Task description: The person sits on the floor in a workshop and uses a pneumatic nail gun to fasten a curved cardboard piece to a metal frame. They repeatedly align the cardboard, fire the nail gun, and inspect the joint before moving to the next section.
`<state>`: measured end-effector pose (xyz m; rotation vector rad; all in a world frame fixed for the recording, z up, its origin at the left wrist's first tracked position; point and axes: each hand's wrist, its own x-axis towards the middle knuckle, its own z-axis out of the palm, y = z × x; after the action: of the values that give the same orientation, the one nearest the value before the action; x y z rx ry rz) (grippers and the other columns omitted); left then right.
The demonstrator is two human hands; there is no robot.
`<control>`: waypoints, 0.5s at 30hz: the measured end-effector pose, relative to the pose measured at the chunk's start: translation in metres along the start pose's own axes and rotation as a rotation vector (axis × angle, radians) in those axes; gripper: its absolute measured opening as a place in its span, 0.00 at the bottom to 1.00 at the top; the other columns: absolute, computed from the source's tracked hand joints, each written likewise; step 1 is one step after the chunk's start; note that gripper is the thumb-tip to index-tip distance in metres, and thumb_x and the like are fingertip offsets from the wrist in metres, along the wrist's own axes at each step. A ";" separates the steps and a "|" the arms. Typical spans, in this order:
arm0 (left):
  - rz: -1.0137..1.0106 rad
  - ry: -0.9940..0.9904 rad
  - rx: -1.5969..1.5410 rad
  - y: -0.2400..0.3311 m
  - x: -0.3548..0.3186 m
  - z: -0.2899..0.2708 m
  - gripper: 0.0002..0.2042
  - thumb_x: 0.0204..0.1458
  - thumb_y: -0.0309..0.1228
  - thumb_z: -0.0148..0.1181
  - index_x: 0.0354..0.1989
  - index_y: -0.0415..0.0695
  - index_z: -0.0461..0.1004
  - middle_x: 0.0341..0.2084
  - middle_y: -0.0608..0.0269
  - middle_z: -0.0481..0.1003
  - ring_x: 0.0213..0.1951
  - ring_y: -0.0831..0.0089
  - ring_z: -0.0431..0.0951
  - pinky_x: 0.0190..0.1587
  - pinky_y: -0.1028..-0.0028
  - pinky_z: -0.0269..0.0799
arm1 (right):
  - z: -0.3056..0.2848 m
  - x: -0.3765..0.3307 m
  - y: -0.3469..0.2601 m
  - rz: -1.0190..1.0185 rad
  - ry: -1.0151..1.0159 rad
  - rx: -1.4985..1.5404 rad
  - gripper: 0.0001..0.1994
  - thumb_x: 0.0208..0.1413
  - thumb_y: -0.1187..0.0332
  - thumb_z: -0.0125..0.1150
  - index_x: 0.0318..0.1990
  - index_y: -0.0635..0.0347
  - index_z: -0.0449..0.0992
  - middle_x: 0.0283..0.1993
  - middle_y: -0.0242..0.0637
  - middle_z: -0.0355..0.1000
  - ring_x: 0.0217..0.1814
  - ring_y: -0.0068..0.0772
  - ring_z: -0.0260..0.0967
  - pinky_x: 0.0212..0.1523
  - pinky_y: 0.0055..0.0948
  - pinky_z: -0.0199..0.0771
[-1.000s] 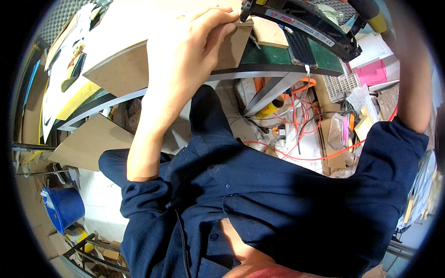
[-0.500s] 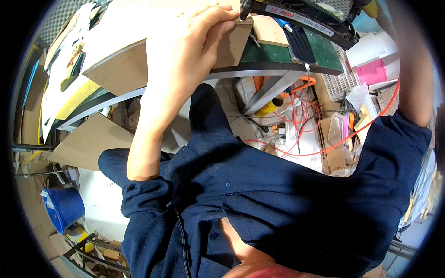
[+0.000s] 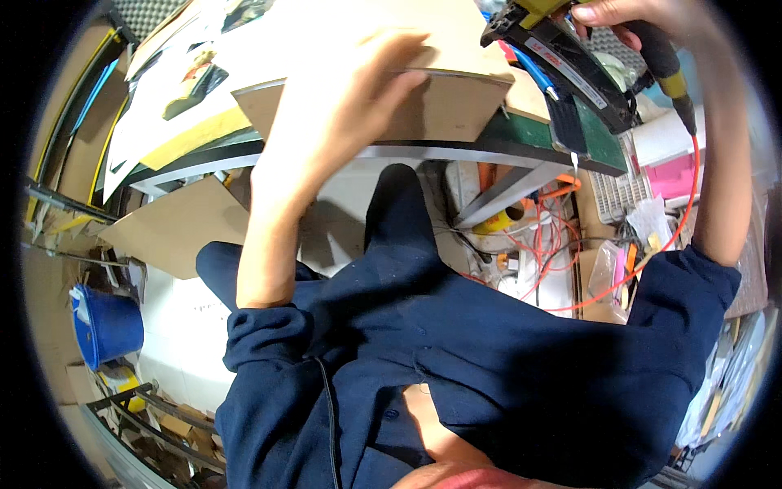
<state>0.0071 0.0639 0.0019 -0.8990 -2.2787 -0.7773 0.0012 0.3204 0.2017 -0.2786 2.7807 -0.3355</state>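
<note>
The left hand (image 3: 342, 106) is pressing spread fingers flat on the cardboard (image 3: 444, 106); the right hand (image 3: 635, 16) is gripping the tool (image 3: 570, 65).

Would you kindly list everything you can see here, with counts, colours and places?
cardboard piece: one, brown, on the bench edge under the left hand
pneumatic tool: one, black and yellow, top right, in the right hand
hose: one, orange, trailing from the tool
cutting mat: one, green, bench right
bucket: one, blue, floor left
cardboard sheet: one, brown, below the bench
left hand: pressing the cardboard
right hand: gripping the tool
</note>
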 end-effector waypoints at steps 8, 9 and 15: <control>-0.128 0.044 -0.017 -0.042 -0.024 -0.038 0.20 0.46 0.40 0.69 0.47 0.47 0.77 0.43 0.65 0.78 0.46 0.72 0.79 0.50 0.74 0.73 | 0.033 0.003 -0.089 0.159 0.205 -0.062 0.22 0.48 0.57 0.70 0.45 0.64 0.77 0.34 0.33 0.77 0.25 0.17 0.68 0.25 0.18 0.69; -0.121 0.064 0.005 -0.042 -0.024 -0.038 0.20 0.46 0.41 0.69 0.47 0.47 0.78 0.44 0.65 0.78 0.46 0.72 0.79 0.50 0.74 0.73 | 0.036 0.003 -0.099 0.152 0.211 -0.066 0.22 0.48 0.57 0.70 0.45 0.64 0.77 0.34 0.33 0.77 0.25 0.17 0.68 0.25 0.17 0.69; -0.096 0.117 0.039 -0.049 -0.022 -0.032 0.18 0.49 0.42 0.67 0.47 0.48 0.79 0.47 0.65 0.78 0.47 0.71 0.78 0.51 0.74 0.72 | 0.021 0.027 -0.087 -0.081 0.022 -0.068 0.18 0.49 0.57 0.69 0.40 0.63 0.79 0.32 0.30 0.77 0.24 0.15 0.66 0.24 0.17 0.67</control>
<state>-0.0065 0.0034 -0.0066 -0.7115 -2.2388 -0.8021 -0.0034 0.2274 0.1969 -0.4066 2.8113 -0.2649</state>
